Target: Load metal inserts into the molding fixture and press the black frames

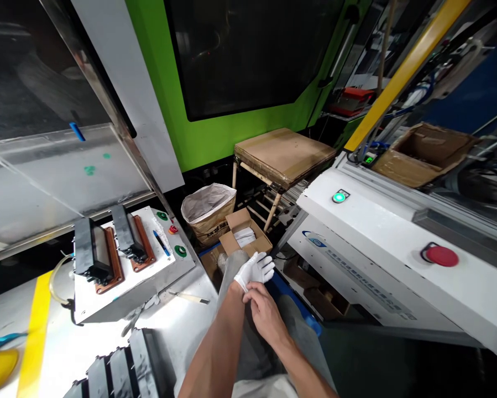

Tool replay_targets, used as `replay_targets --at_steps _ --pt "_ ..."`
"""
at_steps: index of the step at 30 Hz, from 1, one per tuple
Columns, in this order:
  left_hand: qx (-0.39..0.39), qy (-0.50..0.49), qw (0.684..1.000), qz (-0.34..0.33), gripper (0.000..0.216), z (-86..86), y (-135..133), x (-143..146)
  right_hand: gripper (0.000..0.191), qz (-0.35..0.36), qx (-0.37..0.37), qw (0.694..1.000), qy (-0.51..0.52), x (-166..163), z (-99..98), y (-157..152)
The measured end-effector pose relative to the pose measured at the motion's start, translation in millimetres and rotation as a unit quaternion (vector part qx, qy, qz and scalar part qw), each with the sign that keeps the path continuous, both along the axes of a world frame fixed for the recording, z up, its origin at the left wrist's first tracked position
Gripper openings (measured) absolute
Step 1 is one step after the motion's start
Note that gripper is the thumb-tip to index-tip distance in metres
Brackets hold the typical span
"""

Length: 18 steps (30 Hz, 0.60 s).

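My left hand (254,270) wears a white glove (251,267). It is held out over my lap with its fingers stretched and apart, palm up, holding nothing. Bare of any glove, my right hand (262,307) closes its thumb and fingers on the glove's cuff at the left wrist. Just beyond the hands, an open cardboard box (240,231) contains white items that I cannot name exactly. To the left, a thin tool with a pale handle (195,298) lies on the metal bench (165,326).
Two dark parts (91,251) sit in brown fixtures on a control box (148,282). More dark parts (119,370) stand at the bench's front. A paper sack (210,213) and a cardboard-topped stand (285,155) are ahead. A white machine with a red button (442,256) is right.
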<state>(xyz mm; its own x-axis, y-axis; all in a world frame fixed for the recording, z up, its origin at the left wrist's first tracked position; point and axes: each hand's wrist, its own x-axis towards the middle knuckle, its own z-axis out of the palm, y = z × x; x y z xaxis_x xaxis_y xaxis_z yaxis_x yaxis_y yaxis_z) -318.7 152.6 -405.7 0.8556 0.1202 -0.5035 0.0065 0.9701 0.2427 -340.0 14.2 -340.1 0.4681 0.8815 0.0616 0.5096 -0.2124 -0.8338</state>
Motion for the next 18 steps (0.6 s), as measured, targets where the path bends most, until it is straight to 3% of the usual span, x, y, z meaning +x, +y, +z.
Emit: replay_targets --at_steps 5,12,18 --pt "0.004 -0.007 1.000 -0.005 0.031 6.3 -1 -3 0.056 0.018 0.015 0.999 -0.024 -6 -0.7 -2" --pt "0.008 -0.005 1.000 -0.002 0.032 8.5 -3 -4 0.041 0.022 -0.001 1.000 0.013 -6 5.0 -1" --pt "0.010 -0.009 1.000 0.005 0.033 7.0 -3 -5 0.052 0.019 0.018 0.999 -0.025 -11 1.1 -1"
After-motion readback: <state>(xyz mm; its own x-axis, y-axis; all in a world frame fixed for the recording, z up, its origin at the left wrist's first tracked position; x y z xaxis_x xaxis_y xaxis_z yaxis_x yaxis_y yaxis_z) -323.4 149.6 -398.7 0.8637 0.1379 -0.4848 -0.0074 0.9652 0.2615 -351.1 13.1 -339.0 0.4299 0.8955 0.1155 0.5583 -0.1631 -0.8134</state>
